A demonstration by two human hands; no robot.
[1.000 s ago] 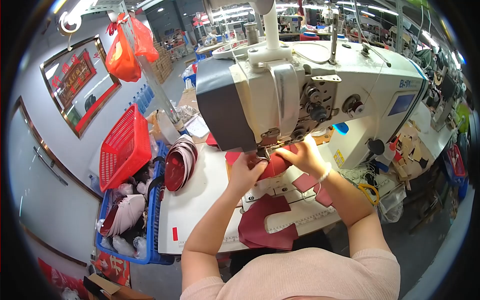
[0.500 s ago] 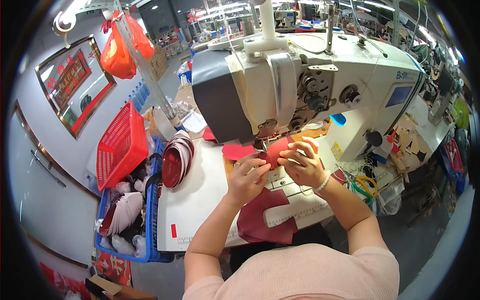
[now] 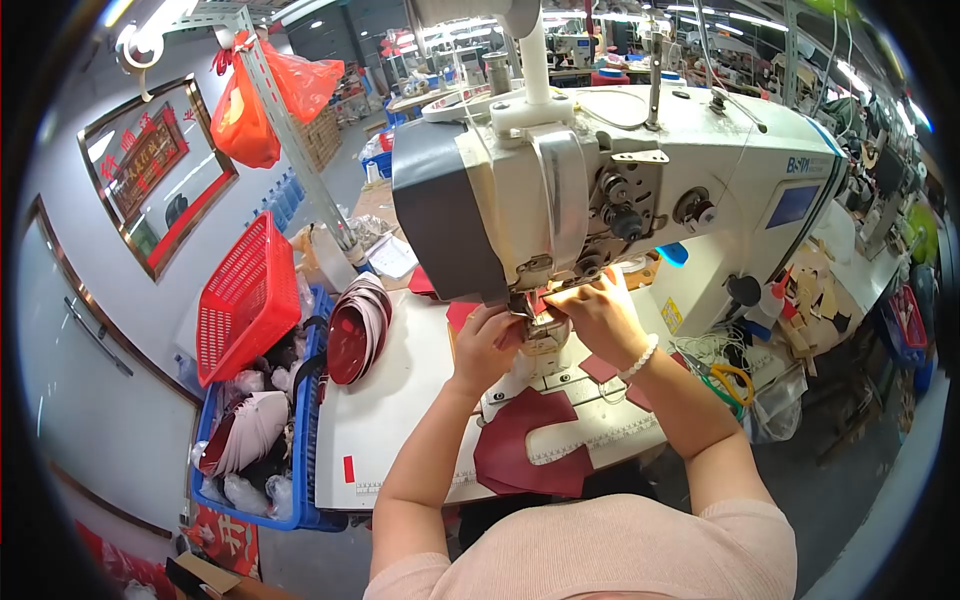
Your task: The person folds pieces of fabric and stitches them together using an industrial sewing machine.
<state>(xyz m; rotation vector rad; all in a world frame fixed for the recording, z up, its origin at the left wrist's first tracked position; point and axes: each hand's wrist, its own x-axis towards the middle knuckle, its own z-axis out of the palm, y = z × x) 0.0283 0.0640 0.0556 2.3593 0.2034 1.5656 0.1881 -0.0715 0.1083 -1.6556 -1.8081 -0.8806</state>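
The white sewing machine (image 3: 620,150) stands in front of me, its needle area lit. A red leather-like piece (image 3: 461,314) lies at the needle, mostly hidden by my fingers and the machine head. My left hand (image 3: 488,345) is closed on its near left edge, fingertips beside the presser foot. From the right, my right hand (image 3: 603,318) pinches the same piece just by the needle, with a beaded bracelet on the wrist. Closer to me, a dark red curved cut piece (image 3: 520,455) lies flat on the white table (image 3: 390,420).
Stacked dark red curved pieces (image 3: 350,335) stand at the table's left. Beside it are a blue crate (image 3: 305,440) with bagged items and a red basket (image 3: 250,300). Scissors (image 3: 733,380) and loose thread lie at the right, near smaller red pieces (image 3: 598,369).
Both hands have moved in closer to the needle, taking the red piece farther under the machine head. The machine's bed below the needle now shows more. My view has shifted slightly.
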